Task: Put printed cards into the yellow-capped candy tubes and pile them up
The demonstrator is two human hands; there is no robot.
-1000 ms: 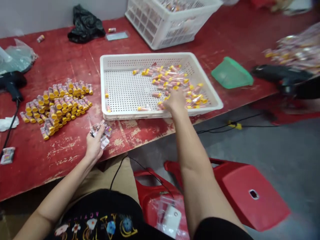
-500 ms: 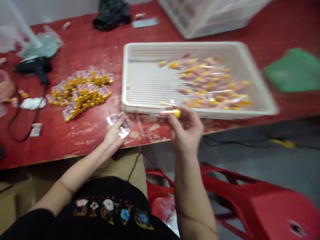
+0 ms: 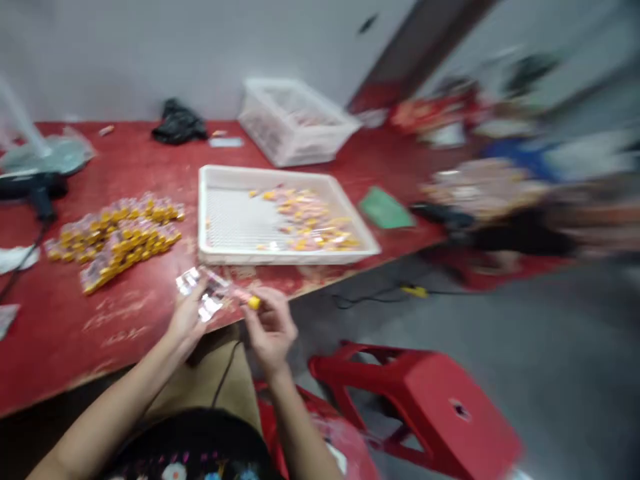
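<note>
My left hand [image 3: 184, 319] is closed on several shiny clear plastic sleeves [image 3: 210, 307] at the table's front edge. Between the fingertips of my right hand [image 3: 273, 328] is a small pink tube with a yellow cap [image 3: 253, 303]. Its pink end points left and reaches to the sleeves; whether it is inside one I cannot tell. Just beyond my hands lies a white tray [image 3: 290, 258] with many loose tubes of the same kind [image 3: 315, 220] in its right half. A pile of yellow-capped tubes [image 3: 123, 233] stands left of the tray.
Behind the tray stands a white basket [image 3: 295, 133], with a black plastic bag [image 3: 179, 122] to its left. A green sheet [image 3: 386, 208] lies right of the tray. A dark heat gun or hair dryer [image 3: 37, 190] is far left. Red stools [image 3: 440, 400] stand below right.
My right hand has brought the tube from the tray's front edge over to the sleeves in my left hand. The view has swung up and right, showing more table and floor.
</note>
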